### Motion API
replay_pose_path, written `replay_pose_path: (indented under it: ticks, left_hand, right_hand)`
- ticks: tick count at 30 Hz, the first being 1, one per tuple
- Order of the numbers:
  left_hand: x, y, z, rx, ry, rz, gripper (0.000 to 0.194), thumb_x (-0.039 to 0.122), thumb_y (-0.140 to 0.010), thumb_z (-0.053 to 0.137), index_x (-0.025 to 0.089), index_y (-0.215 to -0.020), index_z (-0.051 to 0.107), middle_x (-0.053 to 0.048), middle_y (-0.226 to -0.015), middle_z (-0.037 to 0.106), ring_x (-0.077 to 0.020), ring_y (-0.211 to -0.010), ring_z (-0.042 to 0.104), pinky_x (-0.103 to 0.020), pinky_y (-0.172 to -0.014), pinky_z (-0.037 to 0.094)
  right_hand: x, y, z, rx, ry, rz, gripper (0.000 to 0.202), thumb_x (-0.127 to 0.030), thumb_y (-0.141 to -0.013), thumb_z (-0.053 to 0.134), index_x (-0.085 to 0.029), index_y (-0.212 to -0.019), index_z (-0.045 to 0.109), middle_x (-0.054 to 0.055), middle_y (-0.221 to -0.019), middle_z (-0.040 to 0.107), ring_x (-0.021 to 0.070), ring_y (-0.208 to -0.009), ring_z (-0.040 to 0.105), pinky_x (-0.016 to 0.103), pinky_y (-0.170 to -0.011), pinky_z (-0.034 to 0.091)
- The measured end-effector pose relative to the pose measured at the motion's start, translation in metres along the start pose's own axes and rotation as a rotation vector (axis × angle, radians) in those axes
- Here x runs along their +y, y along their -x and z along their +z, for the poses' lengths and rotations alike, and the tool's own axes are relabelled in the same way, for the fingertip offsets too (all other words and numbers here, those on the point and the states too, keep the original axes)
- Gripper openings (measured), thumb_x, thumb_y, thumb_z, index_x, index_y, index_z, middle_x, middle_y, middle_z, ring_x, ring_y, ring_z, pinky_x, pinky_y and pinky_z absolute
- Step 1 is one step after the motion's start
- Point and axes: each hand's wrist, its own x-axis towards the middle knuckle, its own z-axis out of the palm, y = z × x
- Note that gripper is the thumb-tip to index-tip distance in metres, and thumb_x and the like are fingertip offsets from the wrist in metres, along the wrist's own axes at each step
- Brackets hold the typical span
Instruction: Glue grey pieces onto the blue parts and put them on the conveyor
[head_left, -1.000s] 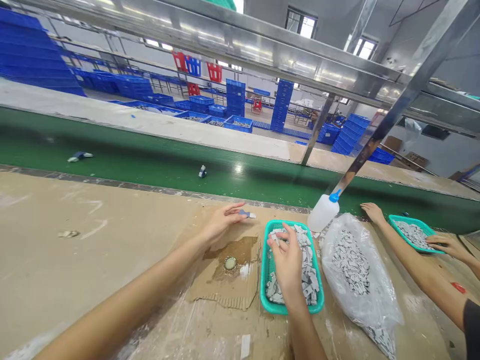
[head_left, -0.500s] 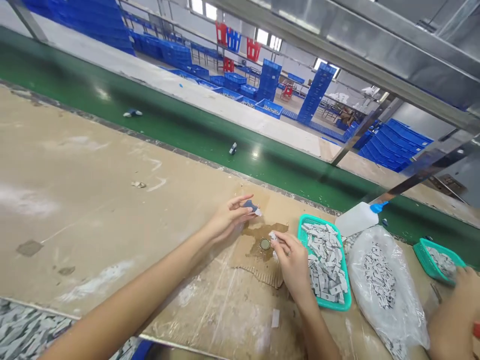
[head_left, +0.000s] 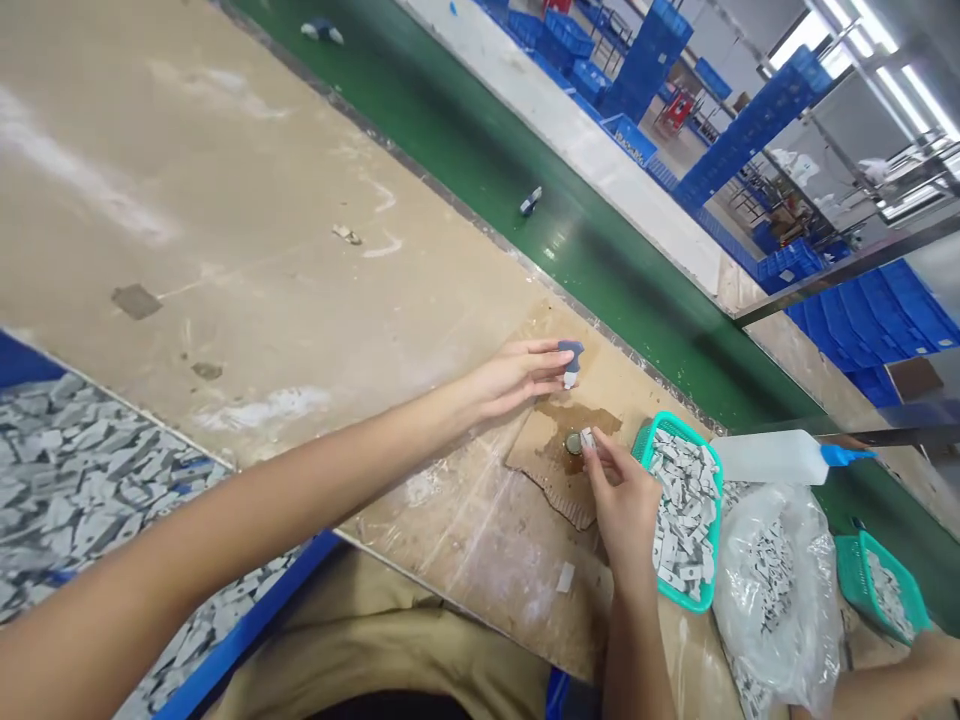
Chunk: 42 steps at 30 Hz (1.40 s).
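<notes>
Bare tabletop [head_left: 285, 300] spreads leftward (roomy), the left hand [head_left: 517, 380] pinching a blue-and-white piece [head_left: 571, 362], the right [head_left: 619, 475] a pale one [head_left: 588, 439].

No text, label, brand, number or sign could be read on the bottle [head_left: 776, 458], the green baskets [head_left: 714, 520], the plastic bag [head_left: 814, 600] or the worktop [head_left: 277, 330]; the blue crates [head_left: 757, 125] in the background also showed no legible lettering.

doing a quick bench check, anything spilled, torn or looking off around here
Yes: the cardboard piece has a ragged near edge, so it looks torn, and a dark stain spreads around the small round cap, as if something wet had spilled there.
</notes>
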Motion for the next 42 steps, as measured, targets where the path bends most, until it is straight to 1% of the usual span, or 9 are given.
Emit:
replay_pose_path:
  ticks: [3,6,11,15,19,26,34,38,42]
  left_hand:
    - [0.000,0.000,-0.001,-0.014,-0.011,0.005,0.023,0.006,-0.082,0.073,0.009,-0.104,0.072,-0.010,-0.094,0.070,-0.0165,-0.080,0.068,-0.029,-0.079,0.054]
    - [0.000,0.000,0.000,-0.039,0.020,0.007,0.020,0.002,-0.082,0.072,0.009,-0.100,0.073,-0.009,-0.092,0.070,-0.0123,-0.080,0.067,-0.024,-0.080,0.051]
    - [-0.002,0.002,0.003,-0.082,0.026,0.007,0.023,0.000,-0.080,0.071,0.008,-0.102,0.073,-0.009,-0.090,0.068,-0.0110,-0.078,0.064,-0.026,-0.080,0.047]
    - [-0.007,0.003,0.002,-0.114,0.007,0.025,0.031,0.000,-0.076,0.074,0.011,-0.105,0.073,-0.009,-0.099,0.068,-0.0103,-0.082,0.062,-0.024,-0.078,0.044]
    - [-0.011,0.004,0.002,-0.129,-0.004,0.009,0.028,0.001,-0.077,0.073,0.011,-0.102,0.074,-0.010,-0.106,0.068,-0.0108,-0.086,0.061,-0.024,-0.078,0.043]
    - [-0.012,0.007,0.002,-0.162,-0.040,0.034,0.032,0.003,-0.076,0.075,0.011,-0.107,0.073,-0.010,-0.102,0.066,-0.0121,-0.090,0.061,-0.027,-0.088,0.045]
    - [-0.011,0.009,0.003,-0.148,-0.095,-0.003,0.026,0.009,-0.083,0.071,0.011,-0.109,0.072,-0.009,-0.101,0.067,-0.0102,-0.082,0.061,-0.025,-0.081,0.047]
    - [-0.014,0.008,0.002,-0.079,-0.255,0.092,0.021,0.009,-0.083,0.071,0.005,-0.103,0.070,-0.010,-0.091,0.067,-0.0119,-0.077,0.062,-0.029,-0.082,0.050]
    - [-0.021,0.009,0.005,0.003,-0.460,0.181,0.021,0.002,-0.077,0.071,0.006,-0.097,0.068,-0.010,-0.090,0.069,-0.0141,-0.080,0.065,-0.030,-0.083,0.052]
  right_hand:
    - [0.001,0.001,0.001,0.013,0.045,-0.021,0.042,-0.048,-0.088,0.063,-0.016,-0.111,0.076,0.011,-0.104,0.074,0.0222,-0.082,0.072,0.034,-0.080,0.059]
    - [0.000,0.002,0.000,0.024,0.164,-0.131,0.037,-0.044,-0.091,0.062,-0.015,-0.108,0.077,0.009,-0.096,0.075,0.0202,-0.077,0.070,0.031,-0.076,0.057]
    - [-0.002,0.001,-0.002,0.026,0.275,-0.282,0.029,-0.035,-0.094,0.060,-0.014,-0.104,0.078,0.007,-0.086,0.074,0.0166,-0.074,0.067,0.027,-0.069,0.052]
    - [-0.002,0.001,-0.002,0.015,0.301,-0.309,0.026,-0.032,-0.094,0.061,-0.015,-0.101,0.078,0.007,-0.086,0.074,0.0165,-0.075,0.067,0.027,-0.066,0.052]
    - [-0.004,0.000,-0.001,0.001,0.334,-0.337,0.024,-0.029,-0.095,0.060,-0.015,-0.101,0.078,0.007,-0.086,0.074,0.0163,-0.075,0.067,0.027,-0.065,0.051]
    - [-0.005,-0.001,-0.002,-0.006,0.353,-0.354,0.023,-0.028,-0.095,0.059,-0.018,-0.103,0.078,0.006,-0.085,0.073,0.0158,-0.075,0.067,0.027,-0.067,0.054]
    - [-0.009,-0.001,0.000,-0.008,0.338,-0.377,0.020,-0.024,-0.094,0.061,-0.017,-0.099,0.079,0.005,-0.083,0.073,0.0146,-0.073,0.066,0.025,-0.062,0.052]
    - [-0.012,0.001,-0.003,0.033,0.305,-0.358,0.021,-0.025,-0.094,0.061,-0.019,-0.105,0.077,0.005,-0.083,0.072,0.0147,-0.073,0.064,0.026,-0.065,0.052]
    - [-0.012,0.003,-0.007,0.154,0.156,-0.304,0.022,-0.027,-0.094,0.062,-0.022,-0.112,0.075,0.005,-0.089,0.071,0.0147,-0.077,0.065,0.029,-0.072,0.054]
